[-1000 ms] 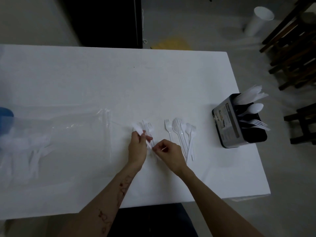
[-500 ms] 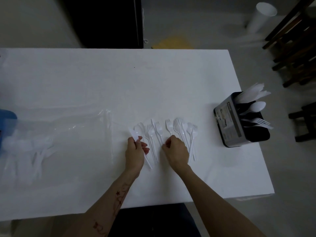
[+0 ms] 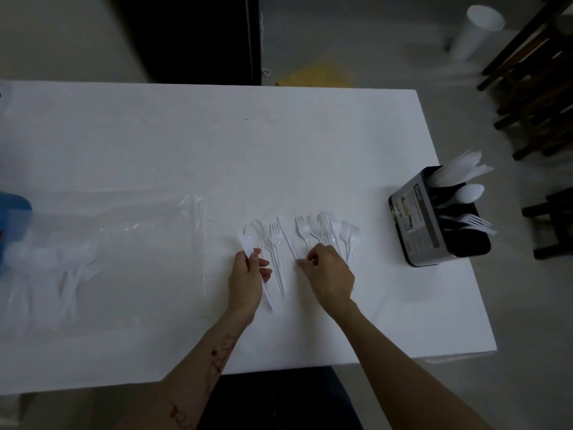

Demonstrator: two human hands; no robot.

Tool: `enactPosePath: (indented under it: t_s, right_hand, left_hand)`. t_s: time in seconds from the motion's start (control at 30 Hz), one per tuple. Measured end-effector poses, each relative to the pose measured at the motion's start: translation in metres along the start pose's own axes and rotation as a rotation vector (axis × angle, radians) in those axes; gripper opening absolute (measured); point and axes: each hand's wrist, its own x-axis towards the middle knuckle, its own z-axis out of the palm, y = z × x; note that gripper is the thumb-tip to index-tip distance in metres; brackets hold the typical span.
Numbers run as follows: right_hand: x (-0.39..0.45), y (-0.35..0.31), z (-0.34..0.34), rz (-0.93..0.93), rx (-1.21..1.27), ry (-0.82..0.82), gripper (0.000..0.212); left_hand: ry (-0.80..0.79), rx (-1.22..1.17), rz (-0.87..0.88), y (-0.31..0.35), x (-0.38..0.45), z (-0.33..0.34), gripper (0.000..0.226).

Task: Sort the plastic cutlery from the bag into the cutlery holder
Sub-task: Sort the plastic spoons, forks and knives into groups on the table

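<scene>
A white bench point(image 3: 186, 144) fills most of the frame. Just below its centre lie white plastic pieces, all with their long axes running roughly up-down in the frame, heads toward the top and handles toward the bottom.

The left hand point(image 3: 246, 282) is closed on a knife point(image 3: 248, 243) whose blade points to the upper left; its handle end shows below the hand. A spoon point(image 3: 255, 232) lies just behind that blade. Right of it two forks point(image 3: 276, 243) lie side by side on the bench, tines up.

The right hand point(image 3: 330, 274) pinches the lower end of a thin knife point(image 3: 286, 240) that slants from upper left to lower right. Behind this hand is a fanned pile point(image 3: 328, 232) of forks and spoons, heads toward the top.

At the left of the frame a clear bag point(image 3: 108, 240) lies flat with its mouth toward the centre; more cutlery shows faintly inside at its left end. At the right edge of the bench stands a dark holder point(image 3: 417, 218), with knives in the upper compartment, a spoon in the middle and forks in the lower, all leaning to the right.

Against half a second ago, the right hand has shifted left from the pile onto the thin knife; the left hand keeps its grip in about the same place.
</scene>
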Motion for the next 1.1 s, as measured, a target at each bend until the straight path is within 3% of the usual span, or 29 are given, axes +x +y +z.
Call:
enactPosePath:
  t_s: [0.1, 0.23, 0.37, 0.5, 0.7, 0.9, 1.0, 1.1]
  right_hand:
    - [-0.004, -0.002, 0.003, 0.012, -0.026, -0.07, 0.018]
    - [-0.003, -0.003, 0.005, 0.078, 0.117, -0.063, 0.009]
    - [-0.01, -0.007, 0.004, -0.187, 0.255, -0.083, 0.01]
    - [-0.019, -0.016, 0.01, -0.47, 0.217, -0.208, 0.014]
    - [-0.019, -0.033, 0.028, -0.122, 0.093, -0.099, 0.03]
    - [-0.01, -0.031, 0.027, 0.004, 0.081, -0.078, 0.01]
    - [-0.011, -0.032, 0.028, -0.019, 0.05, 0.008, 0.019]
    - [-0.021, -0.05, 0.036, -0.092, 0.059, -0.078, 0.036]
  left_hand:
    - [-0.022, -0.091, -0.067, -0.002, 0.0, 0.0, 0.019]
    - [-0.021, -0.168, -0.132, -0.001, 0.002, -0.001, 0.019]
    - [-0.036, -0.26, -0.147, 0.003, 0.003, -0.001, 0.016]
    - [-0.08, -0.313, -0.161, 0.01, 0.004, -0.002, 0.027]
    - [0.147, -0.235, -0.143, 0.007, 0.01, -0.019, 0.021]
    - [0.08, -0.252, -0.133, 0.001, 0.006, -0.036, 0.02]
    - [0.039, -0.273, -0.14, 0.002, 0.004, -0.038, 0.02]
    - [0.027, -0.268, -0.132, 0.004, 0.004, -0.04, 0.019]
